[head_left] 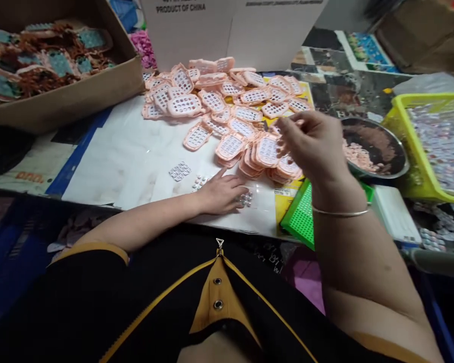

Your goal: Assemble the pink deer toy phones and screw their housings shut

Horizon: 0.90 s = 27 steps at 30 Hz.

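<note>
My left hand [224,192] lies flat on the white sheet [109,161], its fingers on a small clear keypad piece [246,198]. Two more grey keypad pieces [180,171] lie just left of it. My right hand [313,143] is raised over the heap of pink perforated toy phone shells [227,103]; its fingers are loosely curled and blurred, and I cannot tell whether it holds anything. A thin bangle circles that wrist.
A cardboard box [71,98] with brown and teal parts stands at the back left. A metal bowl [378,146] of pink bits, a yellow basket [435,146] of small pieces and a green perforated tray [300,214] sit on the right. A white carton [230,30] stands behind.
</note>
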Tool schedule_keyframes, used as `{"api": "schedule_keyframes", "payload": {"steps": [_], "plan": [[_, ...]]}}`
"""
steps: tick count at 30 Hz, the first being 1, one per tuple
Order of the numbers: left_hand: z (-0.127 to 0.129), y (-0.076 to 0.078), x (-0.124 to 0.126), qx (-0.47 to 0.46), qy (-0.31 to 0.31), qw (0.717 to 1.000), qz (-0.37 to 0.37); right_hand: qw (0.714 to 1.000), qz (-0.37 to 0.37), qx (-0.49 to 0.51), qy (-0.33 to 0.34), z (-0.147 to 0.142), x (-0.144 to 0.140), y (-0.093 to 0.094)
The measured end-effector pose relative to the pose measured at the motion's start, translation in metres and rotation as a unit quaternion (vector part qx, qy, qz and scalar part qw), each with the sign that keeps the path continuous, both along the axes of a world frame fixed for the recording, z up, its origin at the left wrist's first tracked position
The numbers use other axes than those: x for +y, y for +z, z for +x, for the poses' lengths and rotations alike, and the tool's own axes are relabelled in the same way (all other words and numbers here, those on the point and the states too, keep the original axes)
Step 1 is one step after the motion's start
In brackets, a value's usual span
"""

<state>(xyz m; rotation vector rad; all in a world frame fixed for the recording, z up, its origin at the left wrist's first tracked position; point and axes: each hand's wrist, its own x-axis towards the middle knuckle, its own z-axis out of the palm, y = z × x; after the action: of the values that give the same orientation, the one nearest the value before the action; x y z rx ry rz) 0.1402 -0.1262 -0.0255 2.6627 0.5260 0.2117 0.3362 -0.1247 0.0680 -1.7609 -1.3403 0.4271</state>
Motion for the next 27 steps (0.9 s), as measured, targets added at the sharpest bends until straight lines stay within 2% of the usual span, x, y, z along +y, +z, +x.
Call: {"api": "schedule_keyframes", "payload": {"steps": [2, 5, 8, 11, 14, 16, 20, 23, 27], "plan": [[-0.019, -0.008, 0.003, 0.054, 0.021, 0.998, 0.036, 0.997, -0.006, -0.040, 0.073, -0.039, 0.000, -0.011], [-0.045, -0.015, 0.006, 0.077, 0.047, 0.994, 0.055, 0.982, -0.040, -0.098, 0.157, -0.088, 0.013, -0.037], [-0.073, -0.017, 0.007, 0.057, 0.066, 0.994, 0.073, 0.957, -0.095, -0.203, 0.182, -0.123, 0.029, -0.062], [-0.104, -0.017, 0.009, 0.046, 0.096, 0.991, 0.081, 0.933, -0.126, -0.278, 0.189, -0.143, 0.040, -0.079], [-0.128, -0.018, 0.012, 0.047, 0.146, 0.985, 0.085, 0.925, -0.135, -0.289, 0.209, -0.148, 0.045, -0.090], [-0.139, -0.019, 0.014, 0.042, 0.174, 0.980, 0.083, 0.932, -0.119, -0.275, 0.204, -0.145, 0.047, -0.095], [-0.147, -0.022, 0.016, 0.021, 0.203, 0.976, 0.075, 0.962, -0.013, -0.204, 0.179, -0.135, 0.049, -0.100], [-0.146, -0.022, 0.015, 0.003, 0.221, 0.972, 0.080, 0.976, 0.048, -0.112, 0.182, -0.127, 0.046, -0.092], [-0.136, -0.018, 0.012, -0.021, 0.219, 0.971, 0.092, 0.987, 0.059, -0.018, 0.146, -0.112, 0.028, -0.062]]}}
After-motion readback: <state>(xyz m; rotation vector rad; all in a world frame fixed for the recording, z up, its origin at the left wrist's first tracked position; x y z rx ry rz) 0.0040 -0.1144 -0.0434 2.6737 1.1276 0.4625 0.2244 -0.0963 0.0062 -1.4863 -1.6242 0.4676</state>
